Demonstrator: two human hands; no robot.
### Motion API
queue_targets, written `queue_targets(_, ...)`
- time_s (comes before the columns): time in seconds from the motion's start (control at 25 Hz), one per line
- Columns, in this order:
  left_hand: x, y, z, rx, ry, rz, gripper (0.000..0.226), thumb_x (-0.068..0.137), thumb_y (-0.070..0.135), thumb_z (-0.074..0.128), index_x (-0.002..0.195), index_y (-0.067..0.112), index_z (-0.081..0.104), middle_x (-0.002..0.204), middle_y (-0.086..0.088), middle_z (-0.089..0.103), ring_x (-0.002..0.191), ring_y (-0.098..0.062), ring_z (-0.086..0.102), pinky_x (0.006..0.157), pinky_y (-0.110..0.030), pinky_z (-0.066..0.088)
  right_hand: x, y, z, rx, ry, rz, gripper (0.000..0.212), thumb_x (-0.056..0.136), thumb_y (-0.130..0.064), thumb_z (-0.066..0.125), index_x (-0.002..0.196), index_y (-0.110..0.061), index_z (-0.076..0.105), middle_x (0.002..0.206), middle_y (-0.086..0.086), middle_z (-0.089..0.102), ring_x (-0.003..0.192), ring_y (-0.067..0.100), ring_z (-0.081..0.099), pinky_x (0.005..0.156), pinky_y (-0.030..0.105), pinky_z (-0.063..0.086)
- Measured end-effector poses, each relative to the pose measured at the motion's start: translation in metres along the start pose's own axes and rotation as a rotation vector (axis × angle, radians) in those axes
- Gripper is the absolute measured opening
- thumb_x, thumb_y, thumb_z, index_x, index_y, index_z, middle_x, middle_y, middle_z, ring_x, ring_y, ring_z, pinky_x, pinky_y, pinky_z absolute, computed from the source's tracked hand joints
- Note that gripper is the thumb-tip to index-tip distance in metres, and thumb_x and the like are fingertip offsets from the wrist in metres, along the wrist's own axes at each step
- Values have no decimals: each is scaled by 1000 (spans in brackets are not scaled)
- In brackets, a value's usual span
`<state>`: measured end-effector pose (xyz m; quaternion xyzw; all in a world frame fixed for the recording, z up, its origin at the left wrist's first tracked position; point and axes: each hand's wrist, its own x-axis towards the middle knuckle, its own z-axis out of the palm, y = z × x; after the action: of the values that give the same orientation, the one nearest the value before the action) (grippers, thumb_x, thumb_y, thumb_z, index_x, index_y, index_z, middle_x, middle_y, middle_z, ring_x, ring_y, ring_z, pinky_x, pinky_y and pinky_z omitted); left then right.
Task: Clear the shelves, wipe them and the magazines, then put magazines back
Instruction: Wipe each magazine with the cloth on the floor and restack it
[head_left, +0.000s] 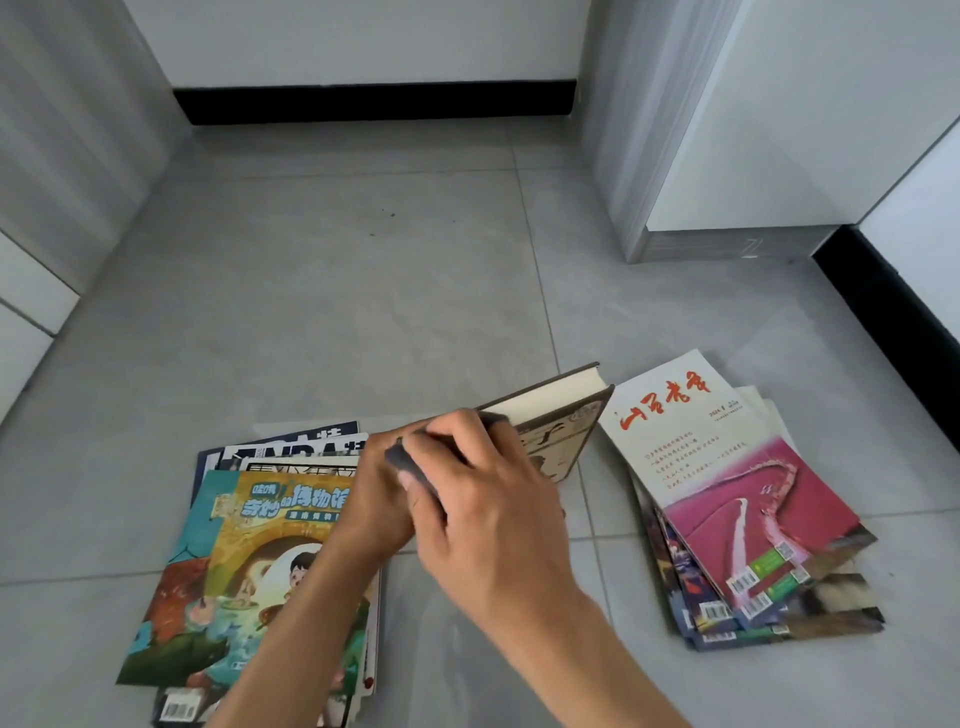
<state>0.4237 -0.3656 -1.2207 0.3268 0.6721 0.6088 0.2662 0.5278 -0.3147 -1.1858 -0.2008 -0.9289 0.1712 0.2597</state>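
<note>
On the near left of the grey tiled floor (322, 291) lay a fanned pile of magazines (228, 582), and its top cover showed a colourful cartoon drawing with a child. Two forearms came in from the near edge and met just above the right side of this pile. The left hand (376, 499) was mostly hidden behind the right one; it seemed to hold the near edge of a hardcover book (558, 421), but how its fingers lay I could not tell. The right hand (483, 499) had its fingers curled around a small dark grey cloth (410, 465) and pressed it against the near end of the book. The book stood tilted between the two piles, its cream page edge turned up and its brown patterned cover facing right.

To the right, just beside the book, a second pile of magazines (748, 509) was spread on the floor. Its top cover was white with red brush characters above and a pink landscape below, and the barcodes of the lower issues showed at the near edge.

Farther away the tiles met a black skirting board (374, 101) under a white wall. At the far right stood a white cabinet (753, 130) with a metal base.
</note>
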Motion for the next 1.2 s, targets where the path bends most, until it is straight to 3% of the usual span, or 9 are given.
queue_targets(0.16,1,-2,4,-38,-40,-49,42,64,-1,86,91,29,75,88,10,77,84,-7,72,76,-25,57,4,75,-31,58,131,156,19,90,-33,62,105,-26,72,106,-11,62,93,20,60,72,34,53)
queue_targets(0.28,-1,-6,8,-77,15,-126,47,65,-5,83,106,15,71,99,-1,77,97,-19,72,84,-30,59,10,116,-47,181,213,339,24,89,-34,62,105,-21,74,107,-12,61,95,16,61,77,37,52)
queue_targets(0.44,1,9,-2,39,-56,-140,46,69,-5,83,107,20,72,98,3,77,95,-15,72,82,-29,59,12,81,-26,76,155,225,22,90,-34,61,105,-22,72,109,-11,61,96,15,58,74,23,44)
queue_targets(0.52,10,28,-17,204,-212,-142,38,74,6,84,107,23,73,95,5,76,91,-14,72,81,-30,57,10,83,-25,180,136,172,19,91,-31,63,106,-22,71,110,-12,63,100,13,60,81,29,50)
queue_targets(0.6,23,47,-12,581,-362,-102,28,77,24,77,104,28,70,93,6,74,90,-16,69,77,-30,56,10,96,-27,401,154,191,17,90,-25,67,105,-19,72,109,-10,65,103,13,63,85,36,52)
queue_targets(0.72,36,68,43,1139,-259,-7,28,83,27,58,111,26,59,105,-4,67,100,-30,65,78,-33,48,4,99,-22,609,186,260,17,88,-17,69,105,-15,72,108,-5,66,99,21,66,81,49,54)
queue_targets(0.84,41,60,67,1067,-134,62,21,84,33,60,103,25,59,99,-3,68,92,-31,66,71,-33,48,-3,102,-31,881,268,457,19,86,-25,70,105,-27,73,102,3,70,91,33,68,80,51,55)
queue_targets(0.96,36,51,26,910,-159,38,29,75,46,73,94,27,63,85,8,71,78,-17,68,68,-33,56,-14,112,-54,961,443,601,20,85,-28,68,104,-30,74,103,0,73,104,24,67,90,39,53)
queue_targets(1.2,21,52,-26,717,-268,53,35,64,44,74,91,29,59,76,16,65,68,-5,62,58,-26,48,2,61,-31,641,244,271,21,91,-20,65,110,-15,69,111,-6,66,107,16,62,90,25,47)
